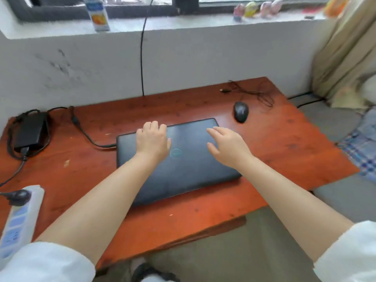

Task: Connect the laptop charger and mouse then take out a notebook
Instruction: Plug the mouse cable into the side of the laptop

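I'm seeing one closed laptop (pixel 179 159) lying mid red worktop (pixel 274 143), my left hand (pixel 152 139) resting on its lid, grip released, right hand (pixel 227 147) hovering over it, grip released, one charger brick (pixel 30 131) sitting far left, its plug touching the laptop's left edge, one mouse (pixel 241 111) lying behind-right, one power strip (pixel 20 218) at the near-left corner.

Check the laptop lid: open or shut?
Shut. The laptop lies flat on the table, lid logo facing up, no screen or keyboard showing; the left hand rests on it.

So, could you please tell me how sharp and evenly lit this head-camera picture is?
Head view: daylight is soft and even; a pale sheen lies across the closed laptop lid. The windowsill carton and toys are smeared by blur. Wide-angle distortion bows the table edges. Both hands, left and right, look fairly sharp.
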`<state>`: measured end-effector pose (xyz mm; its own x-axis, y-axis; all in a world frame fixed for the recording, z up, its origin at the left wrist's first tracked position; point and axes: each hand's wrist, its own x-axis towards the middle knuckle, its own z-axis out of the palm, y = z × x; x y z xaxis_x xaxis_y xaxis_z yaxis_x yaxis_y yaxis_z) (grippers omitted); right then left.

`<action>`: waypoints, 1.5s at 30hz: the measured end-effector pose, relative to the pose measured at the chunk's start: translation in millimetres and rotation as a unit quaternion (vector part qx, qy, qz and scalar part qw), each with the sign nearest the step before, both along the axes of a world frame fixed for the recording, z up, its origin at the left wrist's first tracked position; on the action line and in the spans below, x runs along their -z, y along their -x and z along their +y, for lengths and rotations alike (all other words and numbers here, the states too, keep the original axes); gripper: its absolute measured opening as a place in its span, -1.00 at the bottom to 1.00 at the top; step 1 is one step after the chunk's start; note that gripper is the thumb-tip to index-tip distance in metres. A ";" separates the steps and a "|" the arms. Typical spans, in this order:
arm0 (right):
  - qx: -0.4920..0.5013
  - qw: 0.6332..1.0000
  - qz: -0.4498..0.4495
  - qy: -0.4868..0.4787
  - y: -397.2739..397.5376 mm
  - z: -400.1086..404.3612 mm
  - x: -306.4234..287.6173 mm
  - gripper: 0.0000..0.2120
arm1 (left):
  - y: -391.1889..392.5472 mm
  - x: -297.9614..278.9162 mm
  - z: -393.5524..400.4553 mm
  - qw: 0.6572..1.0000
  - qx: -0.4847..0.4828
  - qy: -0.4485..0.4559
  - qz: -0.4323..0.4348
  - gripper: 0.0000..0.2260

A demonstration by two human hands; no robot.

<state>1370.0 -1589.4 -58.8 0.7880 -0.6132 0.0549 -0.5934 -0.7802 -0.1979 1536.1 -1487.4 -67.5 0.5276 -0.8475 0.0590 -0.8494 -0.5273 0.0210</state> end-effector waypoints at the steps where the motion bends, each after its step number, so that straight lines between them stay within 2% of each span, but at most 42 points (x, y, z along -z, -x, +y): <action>1: 0.013 1.000 -0.009 0.009 19.2 -12.1 -4.8 -0.57 | 17.1 -3.9 -17.2 1.000 0.003 0.009 0.006 -0.69; 8: 0.100 0.995 -0.018 0.007 95.5 -101.0 -11.4 -0.60 | 84.8 -10.3 -117.1 0.999 0.033 -0.024 0.008 -0.68; 12: 0.118 0.993 -0.003 -0.029 98.4 -153.7 3.9 -0.65 | 85.6 11.6 -163.2 0.998 0.027 -0.056 0.023 -0.67; 18: 0.118 0.988 0.075 -0.062 81.2 -245.0 26.6 -0.66 | 66.2 57.7 -220.3 0.993 -0.042 -0.069 0.081 -0.67; 25: 0.085 0.989 0.094 -0.080 37.3 -318.1 50.8 -0.71 | 58.2 104.7 -237.9 0.980 -0.138 -0.029 0.142 -0.57; 28: 0.049 0.992 0.088 -0.082 5.6 -340.8 59.5 -0.72 | 60.1 122.5 -232.5 0.980 -0.133 -0.045 0.139 -0.48; 33: -0.013 0.993 0.093 -0.070 -56.1 -369.6 79.0 -0.68 | 60.0 130.4 -231.2 0.981 -0.130 -0.017 0.143 -0.48; 35: 0.003 0.992 0.104 -0.070 -81.4 -378.9 89.0 -0.65 | 59.8 130.7 -231.5 0.979 -0.136 -0.020 0.148 -0.48; 40: 0.118 0.977 0.122 -0.130 -127.2 -399.3 113.6 -0.61 | 59.3 126.7 -233.3 0.977 -0.145 -0.005 0.158 -0.48; 42: 0.078 0.983 0.108 -0.127 -131.7 -402.4 117.9 -0.69 | 59.8 123.8 -234.9 0.975 -0.155 -0.008 0.161 -0.45; 45: -0.053 0.989 0.023 -0.139 -121.1 -393.5 112.9 -0.76 | 61.5 122.5 -237.3 0.972 -0.165 -0.011 0.165 -0.44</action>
<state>1491.1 -1982.8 -171.7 0.8462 -0.5137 -0.1417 -0.5250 -0.7580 -0.3870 1474.6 -1724.7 -190.0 0.7585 -0.6273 -0.1765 -0.5823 -0.7741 0.2485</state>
